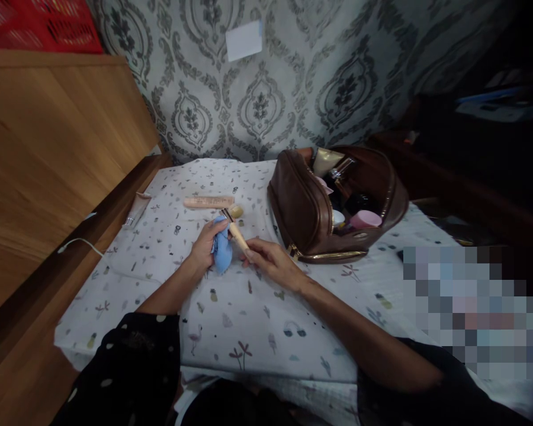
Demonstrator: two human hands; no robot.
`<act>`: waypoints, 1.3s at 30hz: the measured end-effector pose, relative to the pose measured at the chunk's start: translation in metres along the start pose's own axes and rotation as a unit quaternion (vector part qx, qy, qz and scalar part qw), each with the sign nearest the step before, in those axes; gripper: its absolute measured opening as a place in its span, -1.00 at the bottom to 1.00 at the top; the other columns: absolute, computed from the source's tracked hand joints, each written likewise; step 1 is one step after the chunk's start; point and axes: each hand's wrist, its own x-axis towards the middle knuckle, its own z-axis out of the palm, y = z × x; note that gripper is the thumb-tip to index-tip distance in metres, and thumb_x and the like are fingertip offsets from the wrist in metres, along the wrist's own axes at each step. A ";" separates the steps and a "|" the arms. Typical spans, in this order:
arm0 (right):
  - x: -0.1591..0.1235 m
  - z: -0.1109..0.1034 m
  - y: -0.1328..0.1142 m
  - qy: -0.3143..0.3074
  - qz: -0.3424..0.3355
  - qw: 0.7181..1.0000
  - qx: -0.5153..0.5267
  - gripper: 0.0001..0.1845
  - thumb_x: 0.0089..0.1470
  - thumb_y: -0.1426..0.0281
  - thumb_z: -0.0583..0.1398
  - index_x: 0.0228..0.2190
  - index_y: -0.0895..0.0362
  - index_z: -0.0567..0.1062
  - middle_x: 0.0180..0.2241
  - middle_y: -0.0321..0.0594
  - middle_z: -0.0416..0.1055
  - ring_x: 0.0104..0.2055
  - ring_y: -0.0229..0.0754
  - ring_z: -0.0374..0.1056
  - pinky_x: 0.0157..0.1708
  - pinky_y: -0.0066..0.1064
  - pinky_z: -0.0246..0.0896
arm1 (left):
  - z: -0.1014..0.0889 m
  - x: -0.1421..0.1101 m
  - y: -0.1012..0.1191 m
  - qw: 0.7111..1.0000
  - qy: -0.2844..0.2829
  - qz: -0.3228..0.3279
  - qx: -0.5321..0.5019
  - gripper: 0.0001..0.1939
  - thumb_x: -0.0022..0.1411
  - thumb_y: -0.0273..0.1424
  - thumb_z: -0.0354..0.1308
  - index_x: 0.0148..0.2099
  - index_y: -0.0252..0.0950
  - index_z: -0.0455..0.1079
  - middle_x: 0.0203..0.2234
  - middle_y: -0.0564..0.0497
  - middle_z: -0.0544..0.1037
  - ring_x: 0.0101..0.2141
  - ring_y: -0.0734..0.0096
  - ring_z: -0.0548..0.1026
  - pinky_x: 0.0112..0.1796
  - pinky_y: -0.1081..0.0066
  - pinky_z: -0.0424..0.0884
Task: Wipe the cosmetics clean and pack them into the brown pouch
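Note:
My left hand [204, 245] is closed on a small blue cloth [222, 251], pressed against a makeup brush [236, 229]. My right hand [270, 260] pinches the pale wooden handle of that brush at its lower end. The brush points up and away, its tan bristle head near the cloth's top. Both hands hover just above a white patterned sheet [231, 319] covering the table.
An open brown cosmetic bag [320, 213] with several items inside stands right of the hands. A peach tube [208, 202] lies beyond them, another tube [137, 210] at the left edge. A white cable [82, 244] runs along the wooden ledge at left.

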 end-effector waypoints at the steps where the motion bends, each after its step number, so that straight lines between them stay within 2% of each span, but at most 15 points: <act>1: 0.001 0.000 0.000 -0.017 0.010 0.999 0.048 -0.60 0.17 0.06 0.14 -0.26 0.14 0.48 -0.42 -0.21 0.48 -0.39 -0.18 0.38 -0.41 -0.39 0.20 | -0.001 0.000 0.000 1.000 -0.005 0.000 -0.004 -0.67 -0.17 -0.24 0.43 -0.36 -0.32 0.51 -0.65 0.13 0.42 -0.60 0.58 0.32 -0.55 0.54 0.23; 4: 0.002 -0.001 0.000 -0.041 0.051 0.981 0.183 -0.55 0.09 0.00 0.21 -0.28 0.15 0.51 -0.34 -0.17 0.51 -0.36 -0.19 0.42 -0.44 -0.42 0.22 | -0.003 -0.001 -0.001 1.000 -0.015 0.003 -0.017 -0.66 -0.18 -0.23 0.44 -0.36 -0.32 0.51 -0.65 0.12 0.42 -0.59 0.55 0.33 -0.54 0.53 0.25; 7: 0.002 0.000 0.001 -0.044 0.091 0.953 0.287 -0.54 0.01 0.02 0.30 -0.27 0.17 0.53 -0.37 -0.17 0.53 -0.43 -0.25 0.41 -0.49 -0.47 0.20 | -0.002 -0.003 0.000 0.999 -0.033 -0.013 -0.021 -0.65 -0.18 -0.22 0.44 -0.35 -0.31 0.51 -0.62 0.11 0.44 -0.58 0.52 0.36 -0.53 0.50 0.30; 11: 0.003 0.001 -0.001 -0.052 0.115 0.922 0.365 -0.54 -0.03 0.05 0.35 -0.27 0.18 0.52 -0.41 -0.17 0.54 -0.48 -0.29 0.41 -0.54 -0.51 0.23 | 0.001 -0.009 0.002 0.993 -0.107 -0.045 0.008 -0.60 -0.18 -0.17 0.44 -0.32 -0.32 0.52 -0.60 0.07 0.46 -0.59 0.49 0.39 -0.55 0.48 0.31; 15: 0.004 0.003 0.003 -0.037 0.121 0.923 0.363 -0.52 -0.05 0.05 0.36 -0.27 0.17 0.47 -0.39 -0.17 0.55 -0.43 -0.25 0.47 -0.50 -0.51 0.31 | 0.003 -0.013 0.003 0.988 -0.135 -0.054 0.048 -0.51 -0.21 -0.12 0.47 -0.30 -0.35 0.52 -0.61 0.05 0.49 -0.64 0.49 0.39 -0.60 0.49 0.28; 18: 0.005 0.007 0.010 0.008 0.107 0.948 0.300 -0.47 -0.09 -0.03 0.35 -0.31 0.16 0.44 -0.45 -0.24 0.50 -0.44 -0.24 0.45 -0.50 -0.47 0.32 | 0.003 -0.015 0.002 0.988 -0.119 -0.042 0.088 -0.51 -0.20 -0.08 0.45 -0.32 -0.36 0.50 -0.63 0.05 0.49 -0.66 0.46 0.40 -0.60 0.48 0.29; 21: 0.005 0.009 0.011 0.073 0.055 0.977 0.195 -0.45 -0.07 -0.08 0.30 -0.33 0.15 0.46 -0.42 -0.27 0.47 -0.37 -0.22 0.42 -0.48 -0.45 0.30 | 0.003 -0.018 0.005 0.982 -0.094 -0.026 0.163 -0.53 -0.17 -0.05 0.44 -0.39 -0.36 0.50 -0.65 0.06 0.46 -0.65 0.49 0.37 -0.58 0.51 0.27; 24: 0.004 0.009 -0.001 0.134 -0.022 0.980 0.147 -0.47 0.00 -0.06 0.26 -0.20 0.11 0.51 -0.24 -0.19 0.51 -0.15 -0.13 0.43 -0.27 -0.37 0.33 | 0.002 -0.022 0.014 0.970 -0.061 0.012 0.233 -0.56 -0.17 -0.05 0.43 -0.47 -0.36 0.49 -0.67 0.07 0.42 -0.65 0.54 0.30 -0.59 0.53 0.19; 25: 0.004 0.008 -0.006 0.147 -0.035 0.976 0.158 -0.45 0.00 -0.06 0.25 -0.15 0.10 0.52 -0.18 -0.17 0.51 -0.08 -0.11 0.41 -0.20 -0.34 0.32 | 0.002 -0.024 0.018 0.966 -0.074 0.016 0.248 -0.55 -0.14 -0.03 0.41 -0.48 -0.35 0.49 -0.67 0.06 0.42 -0.64 0.53 0.30 -0.58 0.53 0.20; 26: 0.004 0.007 -0.012 0.155 -0.040 0.970 0.181 -0.44 0.00 -0.07 0.25 -0.12 0.08 0.53 -0.14 -0.16 0.51 -0.05 -0.09 0.40 -0.17 -0.33 0.31 | 0.003 -0.025 0.021 0.958 -0.114 0.008 0.261 -0.53 -0.11 0.00 0.38 -0.50 -0.36 0.49 -0.66 0.04 0.42 -0.63 0.52 0.30 -0.57 0.52 0.20; 29: 0.001 0.002 -0.028 0.141 -0.029 0.953 0.265 -0.42 -0.09 -0.08 0.30 -0.17 0.09 0.56 -0.17 -0.19 0.51 -0.12 -0.12 0.41 -0.20 -0.35 0.29 | 0.007 -0.031 0.027 0.935 -0.220 -0.043 0.274 -0.48 -0.08 0.08 0.33 -0.47 -0.34 0.51 -0.65 -0.02 0.45 -0.62 0.44 0.33 -0.56 0.48 0.23; 31: -0.004 -0.003 -0.035 0.132 -0.031 0.947 0.291 -0.46 -0.15 -0.05 0.35 -0.28 0.12 0.58 -0.27 -0.25 0.51 -0.23 -0.20 0.39 -0.23 -0.38 0.27 | 0.013 -0.035 0.027 0.929 -0.237 -0.067 0.276 -0.48 -0.09 0.09 0.34 -0.44 -0.33 0.53 -0.66 -0.02 0.44 -0.63 0.43 0.33 -0.57 0.47 0.22; 34: -0.016 -0.010 -0.038 0.154 -0.026 0.940 0.305 -0.52 -0.22 0.01 0.41 -0.43 0.15 0.53 -0.43 -0.34 0.43 -0.39 -0.29 0.30 -0.30 -0.43 0.22 | 0.027 -0.039 0.025 0.914 -0.260 -0.093 0.297 -0.51 -0.09 0.07 0.35 -0.41 -0.29 0.54 -0.63 -0.01 0.45 -0.61 0.42 0.34 -0.55 0.46 0.23; 37: -0.034 -0.020 -0.039 0.189 -0.024 0.935 0.300 -0.52 -0.23 0.02 0.42 -0.49 0.14 0.45 -0.47 -0.35 0.40 -0.43 -0.30 0.28 -0.35 -0.43 0.20 | 0.050 -0.040 0.027 0.881 -0.301 -0.091 0.353 -0.57 -0.02 0.03 0.33 -0.38 -0.27 0.54 -0.56 -0.01 0.49 -0.54 0.39 0.37 -0.46 0.44 0.27; 39: -0.048 -0.030 -0.043 0.207 -0.032 0.936 0.282 -0.53 -0.21 0.02 0.41 -0.50 0.13 0.43 -0.48 -0.35 0.39 -0.43 -0.28 0.28 -0.37 -0.42 0.20 | 0.069 -0.041 0.030 0.854 -0.322 -0.066 0.404 -0.62 0.05 -0.02 0.30 -0.34 -0.26 0.53 -0.50 -0.01 0.51 -0.48 0.35 0.39 -0.40 0.42 0.28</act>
